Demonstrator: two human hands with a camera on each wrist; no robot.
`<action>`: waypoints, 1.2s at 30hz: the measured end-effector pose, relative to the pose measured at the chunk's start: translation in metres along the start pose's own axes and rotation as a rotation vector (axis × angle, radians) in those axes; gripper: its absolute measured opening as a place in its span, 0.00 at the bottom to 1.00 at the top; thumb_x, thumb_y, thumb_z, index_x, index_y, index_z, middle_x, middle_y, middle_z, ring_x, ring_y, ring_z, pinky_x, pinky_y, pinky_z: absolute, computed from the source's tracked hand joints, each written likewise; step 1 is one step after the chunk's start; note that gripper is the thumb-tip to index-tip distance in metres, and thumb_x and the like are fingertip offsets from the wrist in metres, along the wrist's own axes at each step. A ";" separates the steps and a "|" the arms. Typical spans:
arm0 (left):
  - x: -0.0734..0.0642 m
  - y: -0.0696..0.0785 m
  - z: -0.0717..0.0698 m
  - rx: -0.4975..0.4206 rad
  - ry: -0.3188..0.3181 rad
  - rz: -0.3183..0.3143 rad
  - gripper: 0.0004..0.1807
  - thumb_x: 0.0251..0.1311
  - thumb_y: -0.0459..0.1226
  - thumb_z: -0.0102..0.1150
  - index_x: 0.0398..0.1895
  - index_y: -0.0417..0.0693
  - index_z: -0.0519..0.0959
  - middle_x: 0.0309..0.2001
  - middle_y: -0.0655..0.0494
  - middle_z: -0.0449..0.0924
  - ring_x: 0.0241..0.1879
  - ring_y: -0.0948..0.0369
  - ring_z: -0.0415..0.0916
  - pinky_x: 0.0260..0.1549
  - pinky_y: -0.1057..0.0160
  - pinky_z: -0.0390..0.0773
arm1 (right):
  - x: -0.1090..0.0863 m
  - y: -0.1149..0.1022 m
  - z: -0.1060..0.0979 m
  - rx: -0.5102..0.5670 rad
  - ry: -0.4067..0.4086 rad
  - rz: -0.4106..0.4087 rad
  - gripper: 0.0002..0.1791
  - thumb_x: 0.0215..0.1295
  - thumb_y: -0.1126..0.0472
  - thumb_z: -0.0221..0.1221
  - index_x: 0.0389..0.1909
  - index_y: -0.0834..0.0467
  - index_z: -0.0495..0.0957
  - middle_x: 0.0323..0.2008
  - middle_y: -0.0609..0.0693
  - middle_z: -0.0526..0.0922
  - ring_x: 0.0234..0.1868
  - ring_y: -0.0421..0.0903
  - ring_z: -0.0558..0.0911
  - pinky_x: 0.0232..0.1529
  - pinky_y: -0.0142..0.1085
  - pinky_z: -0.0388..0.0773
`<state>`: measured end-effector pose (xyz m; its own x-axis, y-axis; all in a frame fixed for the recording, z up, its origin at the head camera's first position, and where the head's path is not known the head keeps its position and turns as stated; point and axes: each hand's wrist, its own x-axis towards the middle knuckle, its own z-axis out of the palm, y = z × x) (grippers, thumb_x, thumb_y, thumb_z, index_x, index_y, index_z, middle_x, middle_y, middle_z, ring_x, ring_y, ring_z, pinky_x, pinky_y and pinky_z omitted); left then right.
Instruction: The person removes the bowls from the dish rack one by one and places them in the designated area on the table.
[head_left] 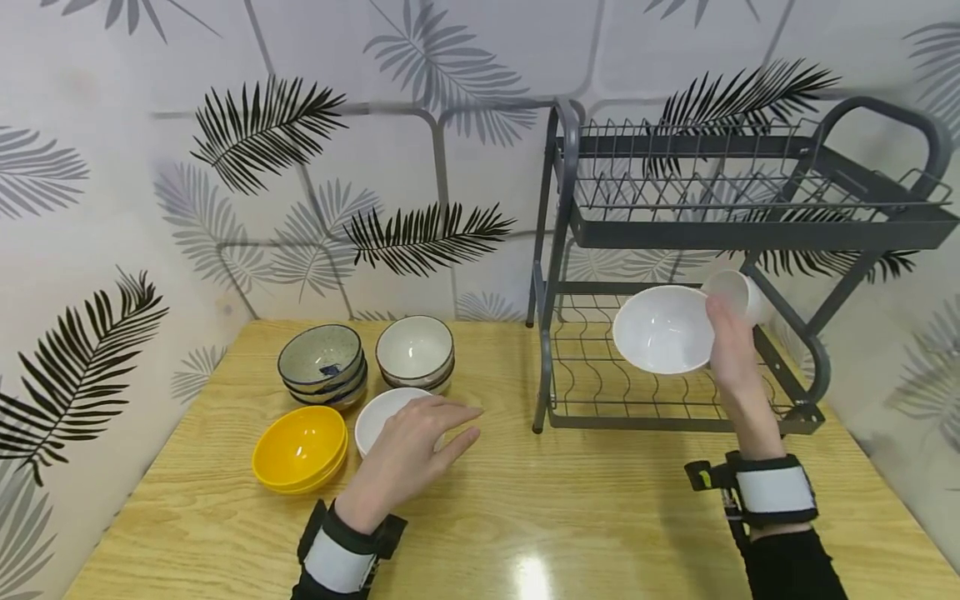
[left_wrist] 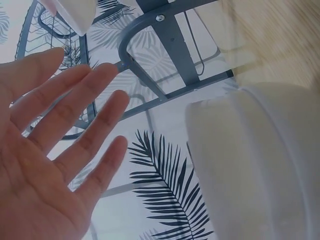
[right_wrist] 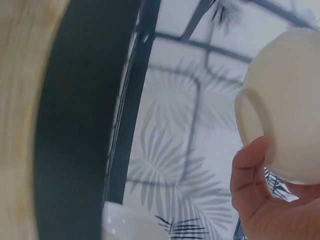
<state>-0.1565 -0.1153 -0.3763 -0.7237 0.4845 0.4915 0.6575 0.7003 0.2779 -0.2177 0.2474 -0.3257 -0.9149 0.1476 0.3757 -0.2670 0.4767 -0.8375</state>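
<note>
My right hand (head_left: 737, 367) grips a white bowl (head_left: 660, 329) by its side, in front of the dish rack's lower shelf (head_left: 600, 371). The bowl is tilted, its hollow facing the head camera. In the right wrist view, the thumb of the right hand (right_wrist: 272, 205) lies by the foot ring of this bowl (right_wrist: 295, 95). A second white bowl (head_left: 726, 287) leans on its side at the shelf's right end, partly hidden by the hand. My left hand (head_left: 412, 450) hovers at a white bowl (head_left: 382, 414) on the table, covering part of it; the left wrist view shows its fingers (left_wrist: 85, 140) spread, holding nothing.
Yellow bowls (head_left: 300, 450) sit stacked left of the left hand. Behind them stand stacks of grey-blue bowls (head_left: 321, 358) and dark-rimmed white bowls (head_left: 415, 348). The rack's upper wire tier (head_left: 750, 233) overhangs the right hand. A patterned wall (head_left: 480, 183) closes the back.
</note>
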 end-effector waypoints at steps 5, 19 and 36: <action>0.001 0.003 -0.001 -0.042 0.054 0.070 0.15 0.61 0.40 0.61 0.50 0.49 0.83 0.47 0.55 0.84 0.50 0.59 0.76 0.49 0.55 0.80 | -0.030 -0.003 0.015 0.136 -0.135 -0.017 0.35 0.78 0.47 0.28 0.64 0.74 0.63 0.37 0.45 0.75 0.32 0.33 0.78 0.26 0.25 0.80; 0.011 0.032 -0.001 -0.172 0.232 0.394 0.23 0.66 0.41 0.56 0.60 0.39 0.74 0.63 0.44 0.71 0.63 0.50 0.65 0.61 0.49 0.70 | -0.063 -0.011 0.061 0.230 -0.515 0.083 0.33 0.79 0.49 0.30 0.65 0.72 0.62 0.51 0.69 0.73 0.44 0.52 0.76 0.38 0.36 0.80; 0.008 0.053 0.021 -0.059 0.140 0.597 0.19 0.52 0.44 0.67 0.48 0.50 0.84 0.47 0.60 0.84 0.56 0.60 0.73 0.64 0.49 0.66 | -0.072 -0.017 0.090 0.538 -0.802 0.092 0.30 0.80 0.53 0.30 0.65 0.73 0.62 0.46 0.59 0.78 0.35 0.42 0.83 0.30 0.26 0.82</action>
<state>-0.1317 -0.0638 -0.3748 -0.1957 0.7076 0.6789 0.9540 0.2977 -0.0352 -0.1745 0.1512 -0.3743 -0.8203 -0.5657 0.0843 -0.1043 0.0032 -0.9945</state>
